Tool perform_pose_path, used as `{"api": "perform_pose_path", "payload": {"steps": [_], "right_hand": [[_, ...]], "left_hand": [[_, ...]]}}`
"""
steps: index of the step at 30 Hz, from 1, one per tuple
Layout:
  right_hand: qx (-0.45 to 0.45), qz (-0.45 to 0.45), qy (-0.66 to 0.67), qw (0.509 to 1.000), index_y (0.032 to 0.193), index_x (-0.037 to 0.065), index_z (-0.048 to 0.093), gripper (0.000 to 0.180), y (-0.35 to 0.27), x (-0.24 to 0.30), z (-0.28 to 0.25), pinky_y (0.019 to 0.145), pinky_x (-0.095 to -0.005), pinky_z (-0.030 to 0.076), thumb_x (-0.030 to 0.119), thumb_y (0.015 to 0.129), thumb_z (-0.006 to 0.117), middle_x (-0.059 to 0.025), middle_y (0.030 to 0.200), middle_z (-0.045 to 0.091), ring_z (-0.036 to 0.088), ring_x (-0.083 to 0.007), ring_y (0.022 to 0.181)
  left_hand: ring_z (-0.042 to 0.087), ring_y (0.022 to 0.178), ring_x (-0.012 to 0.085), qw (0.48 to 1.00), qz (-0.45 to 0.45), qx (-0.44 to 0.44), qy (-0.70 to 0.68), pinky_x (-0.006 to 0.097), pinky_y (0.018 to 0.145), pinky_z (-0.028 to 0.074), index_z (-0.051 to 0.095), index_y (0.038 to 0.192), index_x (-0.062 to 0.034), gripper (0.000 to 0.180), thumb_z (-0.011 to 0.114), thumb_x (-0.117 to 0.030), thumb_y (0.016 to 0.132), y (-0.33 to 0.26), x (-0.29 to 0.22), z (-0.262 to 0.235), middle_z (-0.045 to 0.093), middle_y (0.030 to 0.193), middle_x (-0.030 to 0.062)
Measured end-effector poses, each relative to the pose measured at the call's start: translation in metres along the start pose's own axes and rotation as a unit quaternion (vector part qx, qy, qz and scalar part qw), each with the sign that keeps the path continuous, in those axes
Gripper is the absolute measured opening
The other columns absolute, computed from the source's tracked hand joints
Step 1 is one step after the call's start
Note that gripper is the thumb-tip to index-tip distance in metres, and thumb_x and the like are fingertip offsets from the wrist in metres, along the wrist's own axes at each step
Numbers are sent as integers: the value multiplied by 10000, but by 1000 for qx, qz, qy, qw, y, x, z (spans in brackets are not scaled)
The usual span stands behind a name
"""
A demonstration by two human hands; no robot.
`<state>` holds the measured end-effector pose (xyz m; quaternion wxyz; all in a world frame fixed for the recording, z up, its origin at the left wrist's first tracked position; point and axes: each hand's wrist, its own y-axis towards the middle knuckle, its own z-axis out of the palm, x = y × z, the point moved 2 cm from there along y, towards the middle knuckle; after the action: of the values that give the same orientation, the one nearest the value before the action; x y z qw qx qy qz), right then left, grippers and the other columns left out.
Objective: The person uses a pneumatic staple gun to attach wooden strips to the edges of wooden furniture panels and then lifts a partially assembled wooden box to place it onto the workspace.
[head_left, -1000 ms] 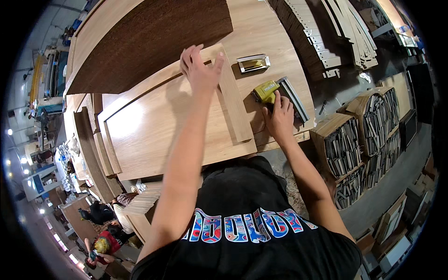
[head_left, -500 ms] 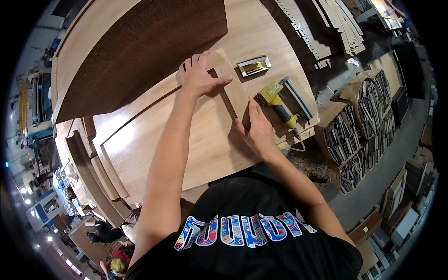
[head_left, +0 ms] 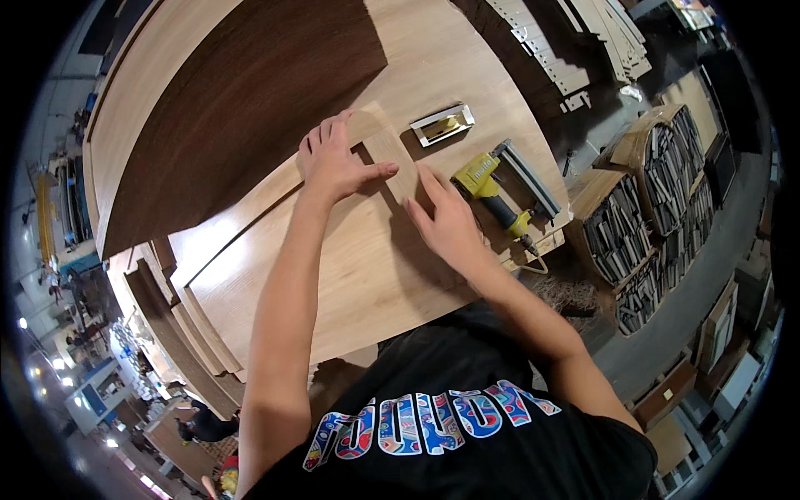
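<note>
A pale wooden panel (head_left: pixel 333 283) lies before me with wooden strips along its edges, forming a frame. My left hand (head_left: pixel 333 167) grips the corner where the long far strip (head_left: pixel 250 212) meets a short right-hand strip (head_left: pixel 385 133). Its fingers lie over the far side, and its thumb stretches across to the short strip. My right hand (head_left: pixel 450 225) holds the short strip lower down, index finger and thumb about its edge. Right of that hand rests a yellow-green nail gun (head_left: pixel 492 179) with a black grip. A small open rectangular box (head_left: pixel 442 125) with yellowish contents sits beyond it.
A dark brown curved-edged board (head_left: pixel 258 100) stands behind the panel. More strips (head_left: pixel 196 333) lie at its left end. Cartons packed with thin pieces (head_left: pixel 617 225) stand on the floor at right. Slotted boards (head_left: pixel 542 46) lie far right. Another person (head_left: pixel 208 421) is at lower left.
The view has shifted slightly, moving the panel and both hands left and down in the picture. My right hand has slid a little along the short strip toward the corner.
</note>
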<state>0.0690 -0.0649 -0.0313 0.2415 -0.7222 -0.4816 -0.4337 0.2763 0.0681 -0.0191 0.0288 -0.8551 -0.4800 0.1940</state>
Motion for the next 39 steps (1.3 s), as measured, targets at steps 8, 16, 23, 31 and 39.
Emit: {"api": "perform_pose_path", "payload": {"steps": [8,16,23,31,39], "right_hand": [[-9,37,138,990,1410,-63,705,390,77,-15,25,1096,-484,567,101,1057,677,-236,1448,707,684,-452,1289],[-10,34,142,989,1448,-41,697,417,64,-19,18,1113,-475,561,108,1059,679,-247,1462,704,679,-461,1297],[67,85,113,988,1499,-8,671,447,-14,-13,-31,1134,-449,553,151,1081,688,-230,1536,671,670,-447,1346],[40,103,86,990,1441,-21,707,421,-96,-17,-55,1084,-442,580,131,1053,768,-205,1492,707,713,-418,1285],[29,169,41,984,1333,-12,776,334,-133,-5,-73,965,-417,630,145,1039,796,-189,1361,772,788,-359,1092]], "left_hand": [[450,1546,386,1000,13,-5,5,535,1310,294,472,1666,-152,1383,980,-808,559,2,3,3,564,1615,121],[442,1555,400,999,41,-20,1,554,1317,276,480,1652,-149,1384,956,-855,560,5,4,6,580,1595,148],[389,1600,400,999,24,-2,27,566,1342,268,422,1696,-156,1514,895,-971,510,4,8,11,511,1653,156],[386,1616,403,999,31,-14,34,589,1350,260,448,1696,-179,1453,904,-949,550,5,12,13,532,1653,145],[394,1614,396,999,20,-6,34,575,1347,264,444,1703,-189,1440,923,-919,558,8,6,11,530,1670,131]]}}
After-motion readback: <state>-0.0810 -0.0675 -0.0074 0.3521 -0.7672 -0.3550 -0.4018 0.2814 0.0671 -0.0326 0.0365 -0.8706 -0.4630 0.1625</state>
